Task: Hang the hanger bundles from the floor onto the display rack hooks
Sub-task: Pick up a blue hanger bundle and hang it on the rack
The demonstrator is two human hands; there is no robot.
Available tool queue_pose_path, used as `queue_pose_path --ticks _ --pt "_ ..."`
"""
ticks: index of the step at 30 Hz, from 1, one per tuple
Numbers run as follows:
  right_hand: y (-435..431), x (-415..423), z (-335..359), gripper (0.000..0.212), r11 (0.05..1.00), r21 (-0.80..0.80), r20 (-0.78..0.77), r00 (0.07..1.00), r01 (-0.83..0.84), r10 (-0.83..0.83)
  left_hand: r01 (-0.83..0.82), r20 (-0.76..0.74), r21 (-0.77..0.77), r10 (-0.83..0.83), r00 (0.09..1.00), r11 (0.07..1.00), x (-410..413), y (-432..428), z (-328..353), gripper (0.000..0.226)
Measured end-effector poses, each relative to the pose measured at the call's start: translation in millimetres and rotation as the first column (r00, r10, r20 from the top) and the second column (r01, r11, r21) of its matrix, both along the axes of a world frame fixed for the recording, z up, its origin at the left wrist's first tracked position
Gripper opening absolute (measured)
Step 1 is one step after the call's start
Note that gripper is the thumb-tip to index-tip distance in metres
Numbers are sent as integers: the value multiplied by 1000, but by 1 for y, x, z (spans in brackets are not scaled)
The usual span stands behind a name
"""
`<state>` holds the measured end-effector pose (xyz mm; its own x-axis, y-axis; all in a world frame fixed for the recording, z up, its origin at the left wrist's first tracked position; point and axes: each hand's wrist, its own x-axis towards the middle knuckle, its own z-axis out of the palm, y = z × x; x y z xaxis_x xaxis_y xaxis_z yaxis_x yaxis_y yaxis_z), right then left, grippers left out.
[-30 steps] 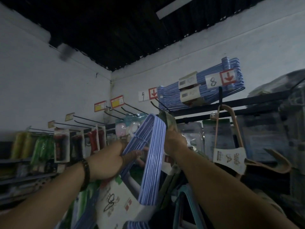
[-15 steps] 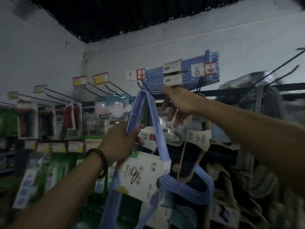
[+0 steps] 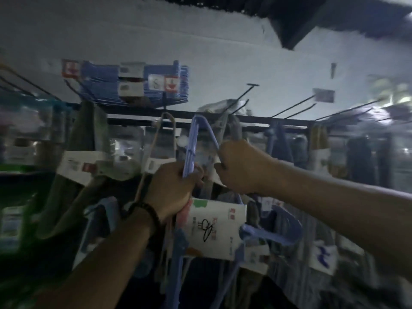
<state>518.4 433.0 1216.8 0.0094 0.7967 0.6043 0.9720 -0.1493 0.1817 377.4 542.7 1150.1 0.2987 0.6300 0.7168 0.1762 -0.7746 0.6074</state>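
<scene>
- A blue hanger bundle (image 3: 191, 139) is held up in front of the display rack (image 3: 289, 122), its top bend level with the dark rail and its card label (image 3: 214, 226) hanging below the hands.
- The left side of the bundle is gripped by the left hand (image 3: 174, 188), with the fingers curled tight round the wires. The right side is clasped by the right hand (image 3: 243, 168) in a closed fist.
- It cannot be told whether the top bend is already caught on a hook, because the frame is blurred there. The bundle is judged not yet released, since its weight is carried by both hands.
- A bare hook (image 3: 242, 97) is seen just above and to the right — a likely place for it.
- Blue bundles (image 3: 98, 85) are already stacked higher up on the left, and a beige bundle (image 3: 156, 139) hangs just beside the held one — so part of the work appears done.
- The floor is out of view, so what is left to be picked up cannot be told.
</scene>
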Motion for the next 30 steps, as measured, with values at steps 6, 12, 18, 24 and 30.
queue_pose_path --ticks 6,12,18,24,30 --pt "-38 119 -6 26 993 49 16 994 104 -105 138 -27 -4 -138 990 990 121 -41 2 34" --pt "-63 262 15 37 985 115 10 991 131 -133 219 -44 5 -219 975 976 249 -79 25 35" --pt "-57 359 53 31 987 96 -94 988 133 -124 79 -75 194 -66 995 978 337 -96 43 25" --pt "-32 383 85 29 992 97 -141 987 85 -71 76 -197 369 -2 980 926 365 -90 36 74" --pt "-37 392 97 16 968 247 -243 970 44 18 106 -247 365 -13 969 925 374 -74 40 92"
